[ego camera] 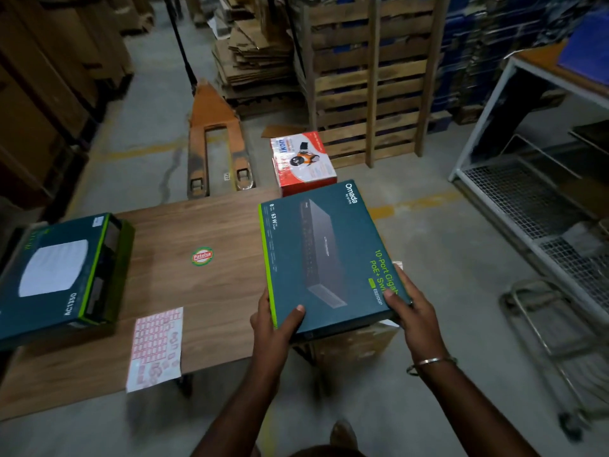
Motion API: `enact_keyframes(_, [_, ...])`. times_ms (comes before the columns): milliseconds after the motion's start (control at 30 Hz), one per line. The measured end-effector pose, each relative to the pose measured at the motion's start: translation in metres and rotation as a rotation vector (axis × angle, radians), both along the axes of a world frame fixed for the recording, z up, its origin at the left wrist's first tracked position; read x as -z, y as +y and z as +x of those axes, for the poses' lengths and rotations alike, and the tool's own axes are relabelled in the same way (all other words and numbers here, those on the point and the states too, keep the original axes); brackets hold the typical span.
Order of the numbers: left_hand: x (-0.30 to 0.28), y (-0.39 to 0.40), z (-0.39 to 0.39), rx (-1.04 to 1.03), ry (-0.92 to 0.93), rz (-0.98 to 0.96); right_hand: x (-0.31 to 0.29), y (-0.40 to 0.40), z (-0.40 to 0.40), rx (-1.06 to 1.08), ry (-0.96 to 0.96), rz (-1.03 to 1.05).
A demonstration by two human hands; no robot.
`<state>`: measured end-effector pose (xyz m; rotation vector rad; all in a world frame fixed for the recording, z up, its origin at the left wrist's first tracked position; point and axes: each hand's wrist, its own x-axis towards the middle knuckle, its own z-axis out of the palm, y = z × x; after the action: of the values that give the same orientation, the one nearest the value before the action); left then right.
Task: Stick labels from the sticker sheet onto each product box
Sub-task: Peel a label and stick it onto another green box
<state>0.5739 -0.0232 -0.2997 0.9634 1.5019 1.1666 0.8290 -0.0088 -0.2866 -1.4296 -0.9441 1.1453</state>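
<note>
Sticker sheet (pixel 155 349): it lies flat on the wooden table (pixel 204 225), near the front edge, left of our hands and just in front of the AC1750 box. We see rows of red-framed labels on its upper part and gaps lower down, so some labels look already peeled off; how many, we cannot tell.

Omada switch box (pixel 326 255): we hold it face up at the table's right edge, its near end off the board and over a brown carton (pixel 359 344) below it. No new label shows on the face we see.

Left hand (pixel 273 321): it grips the box's near left corner, thumb on top, fingers underneath.

Right hand (pixel 412 308): it grips the near right corner, thumb pressed on the lid beside the printed text; a metal bangle (pixel 431 364) sits on the wrist.

AC1750 box (pixel 62 275): it rests on the table's left end, well apart from the switch box. A small white patch sits at its far corner; we cannot tell whether it is one of our labels.

Red and white box (pixel 303 163): it stands on the floor beyond the table, no label of ours visible.

Progress: we judge the work partway, since the sheet is partly used, yet the box in hand appears unlabelled.

Left to do: set this box down, peel a label, press it on.
</note>
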Motion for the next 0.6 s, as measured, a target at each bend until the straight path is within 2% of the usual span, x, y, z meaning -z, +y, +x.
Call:
enact_keyframes(233, [0.011, -0.004, 0.017, 0.008, 0.173, -0.015, 0.021, 0.021, 0.013, -0.090, -0.003, 0.007])
enact_keyframes(600, [0.023, 0.011, 0.019, 0.070, 0.233, -0.041, 0.047, 0.024, 0.023, -0.140, -0.160, -0.069])
